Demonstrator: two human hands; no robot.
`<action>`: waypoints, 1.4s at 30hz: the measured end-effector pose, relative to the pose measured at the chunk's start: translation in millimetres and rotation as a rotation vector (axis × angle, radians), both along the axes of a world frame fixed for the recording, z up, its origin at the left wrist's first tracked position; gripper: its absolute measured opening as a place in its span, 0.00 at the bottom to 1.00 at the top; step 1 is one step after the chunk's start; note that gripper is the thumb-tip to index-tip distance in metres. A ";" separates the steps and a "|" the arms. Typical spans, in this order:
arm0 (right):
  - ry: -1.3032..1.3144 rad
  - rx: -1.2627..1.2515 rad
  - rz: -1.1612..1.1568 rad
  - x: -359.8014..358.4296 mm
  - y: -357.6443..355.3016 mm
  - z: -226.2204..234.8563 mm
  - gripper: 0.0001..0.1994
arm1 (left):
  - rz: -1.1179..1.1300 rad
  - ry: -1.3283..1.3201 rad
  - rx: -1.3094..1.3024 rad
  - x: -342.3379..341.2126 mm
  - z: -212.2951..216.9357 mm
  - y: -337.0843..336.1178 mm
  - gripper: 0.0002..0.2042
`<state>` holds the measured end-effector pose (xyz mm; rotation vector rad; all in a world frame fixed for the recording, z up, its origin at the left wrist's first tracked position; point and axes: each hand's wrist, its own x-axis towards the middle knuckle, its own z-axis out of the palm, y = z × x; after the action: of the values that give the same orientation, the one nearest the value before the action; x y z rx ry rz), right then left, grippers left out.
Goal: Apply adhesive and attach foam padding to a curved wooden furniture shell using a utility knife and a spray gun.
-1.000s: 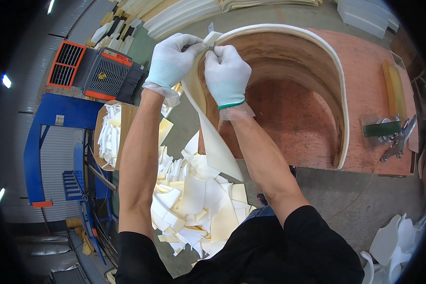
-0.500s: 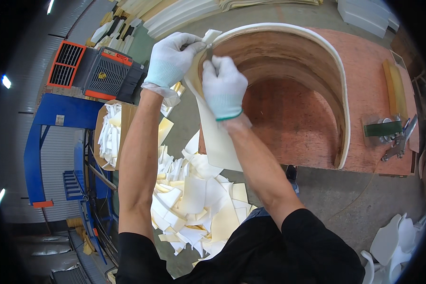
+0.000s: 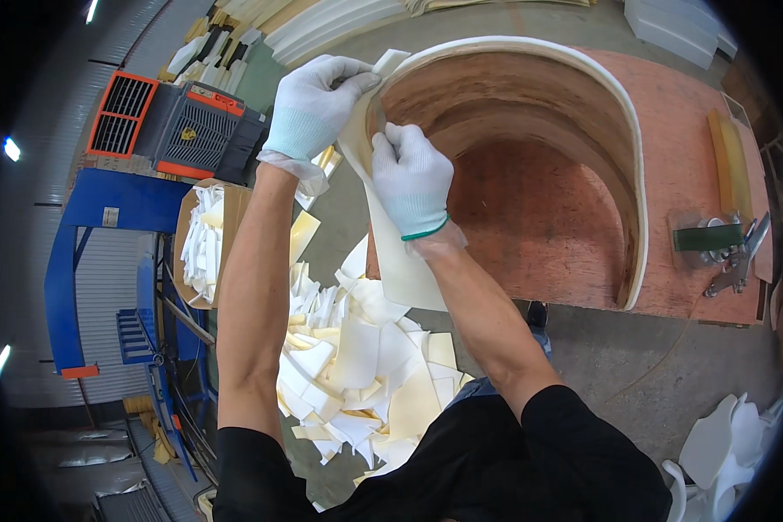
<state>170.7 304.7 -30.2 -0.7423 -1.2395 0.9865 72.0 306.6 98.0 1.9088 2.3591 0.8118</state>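
A brown arch-shaped wooden form (image 3: 539, 148) lies on a reddish board, edged by a white foam strip (image 3: 622, 130). My left hand (image 3: 317, 104), in a white glove, pinches the strip's upper left end. My right hand (image 3: 413, 178), also gloved, presses and grips a cream foam sheet (image 3: 400, 261) that hangs down along the form's left edge.
A heap of cream foam offcuts (image 3: 365, 374) lies on the floor below my arms. An orange and black machine (image 3: 183, 126) and a blue metal frame (image 3: 87, 261) stand at left. A green clamp (image 3: 722, 244) rests on the board (image 3: 696, 113) at right. More white pieces (image 3: 722, 444) lie at lower right.
My right hand has slid down along the form's left edge, away from my left hand, which stays at the top.
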 end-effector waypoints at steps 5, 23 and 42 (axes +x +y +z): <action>-0.059 0.071 0.045 -6.7 19.2 7.6 0.04 | 0.005 -0.016 0.016 1.7 -0.3 -0.7 0.10; -0.160 0.232 0.054 0.7 21.7 -6.3 0.05 | 0.073 0.175 0.061 16.6 -57.3 -74.6 0.24; -0.220 0.264 0.111 2.5 7.4 -36.0 0.04 | -0.037 0.140 0.062 5.2 -47.5 -83.6 0.25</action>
<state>173.2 312.0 -66.3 -0.5891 -1.5822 0.8244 77.2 223.0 50.5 2.0932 2.3933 0.7816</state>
